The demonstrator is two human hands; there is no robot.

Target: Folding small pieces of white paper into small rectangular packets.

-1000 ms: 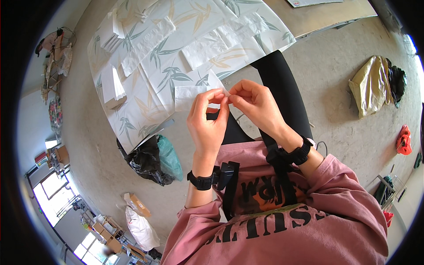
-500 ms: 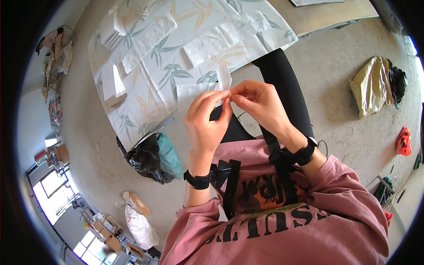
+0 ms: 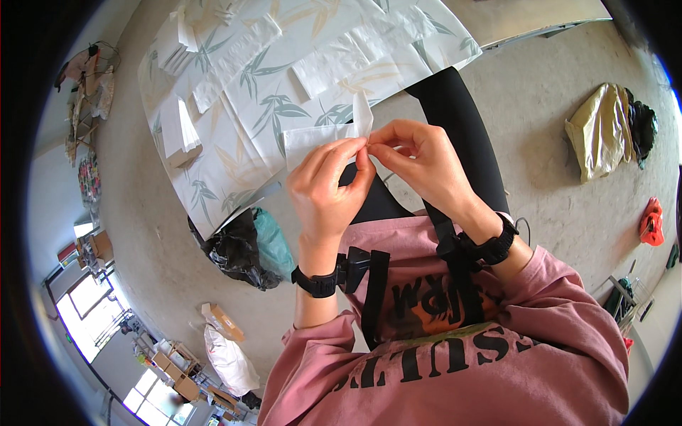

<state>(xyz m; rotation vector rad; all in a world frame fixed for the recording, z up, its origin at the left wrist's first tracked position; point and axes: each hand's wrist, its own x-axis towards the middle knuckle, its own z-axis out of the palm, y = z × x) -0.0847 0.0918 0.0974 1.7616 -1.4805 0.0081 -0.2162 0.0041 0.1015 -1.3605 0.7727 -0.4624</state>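
Observation:
Above my lap, at the table's near edge, my left hand [image 3: 328,186] and my right hand [image 3: 425,160] meet with their fingertips pinched together. Between them is a thin, flat white plastic bag [image 3: 318,135], partly see-through. One strip of it stands up above the fingertips, and the rest stretches left behind my left hand. Thumb and forefinger of each hand press at its near corner. My fingers hide the exact spot being pinched.
A leaf-patterned cloth covers the table [image 3: 249,145]. Flat white bags [image 3: 332,65] lie overlapped in rows on it. Two white stacks [image 3: 180,131] stand at its left side. Black and teal plastic bags [image 3: 245,248] sit below the table's edge. A tan sack [image 3: 600,135] lies on the floor at right.
Both hands stay pinched together at the bag's corner, with only a slight shift of the fingers. The whole view has moved a little.

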